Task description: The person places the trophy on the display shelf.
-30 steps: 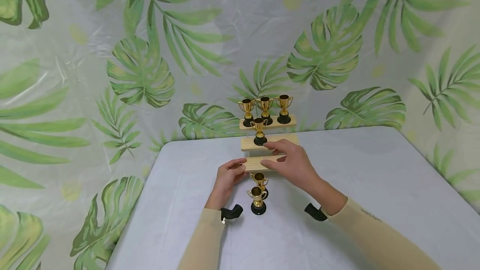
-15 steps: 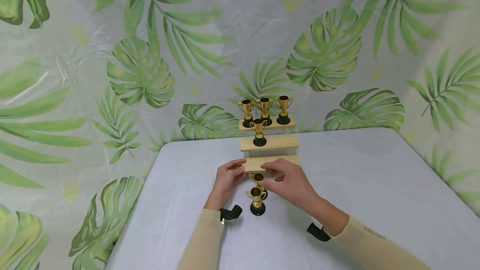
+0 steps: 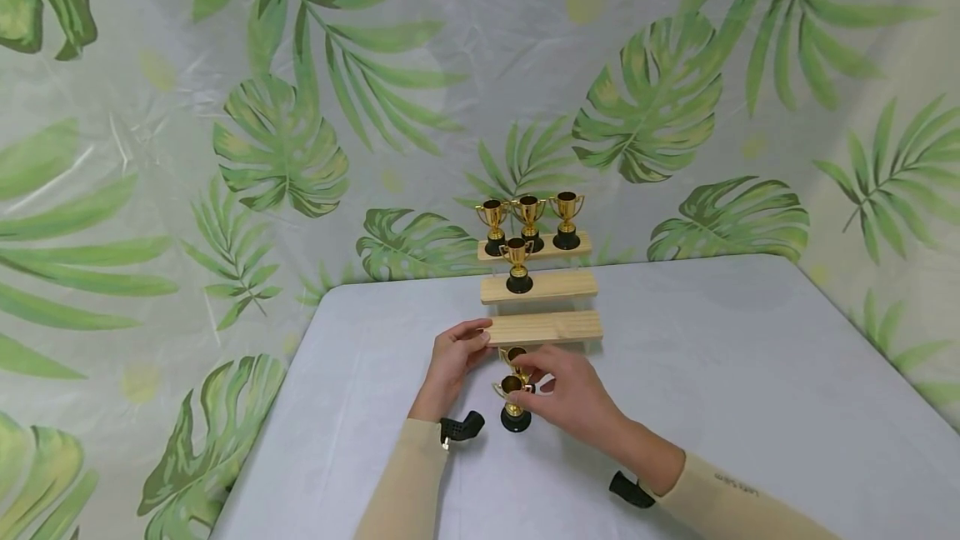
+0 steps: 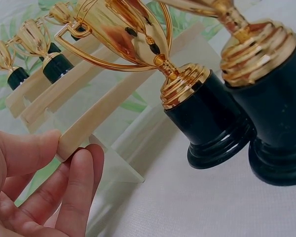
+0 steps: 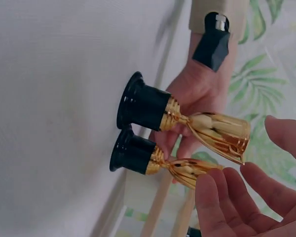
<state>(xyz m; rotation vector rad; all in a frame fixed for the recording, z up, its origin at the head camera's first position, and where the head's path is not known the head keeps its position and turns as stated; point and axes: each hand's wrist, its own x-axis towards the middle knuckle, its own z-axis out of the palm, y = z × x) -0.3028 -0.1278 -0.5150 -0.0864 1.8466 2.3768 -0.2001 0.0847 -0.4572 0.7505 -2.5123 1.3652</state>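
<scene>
A small gold trophy cup with a black base (image 3: 516,418) stands upright on the cloth. Just behind it is a second such trophy (image 3: 513,353), partly covered by fingers. My right hand (image 3: 576,400) is at the front trophy's cup, thumb and fingers spread around it. In the right wrist view the thumb is apart from that trophy (image 5: 148,106), and a fingertip lies close to its rim; contact is unclear. With thumb and fingers, my left hand (image 3: 454,358) pinches the left end of the lowest wooden step (image 3: 555,326) of a tiered display stand, as the left wrist view shows.
Three trophies (image 3: 529,215) line the stand's top step, and one trophy (image 3: 518,265) is at the left of the middle step (image 3: 566,283). The stand's supports are clear. A white cloth (image 3: 720,373) covers the table; a leaf-print sheet (image 3: 525,65) hangs behind.
My right hand has come down and toward me, from the middle and lowest steps to the front trophy. My left hand keeps its hold on the lowest step.
</scene>
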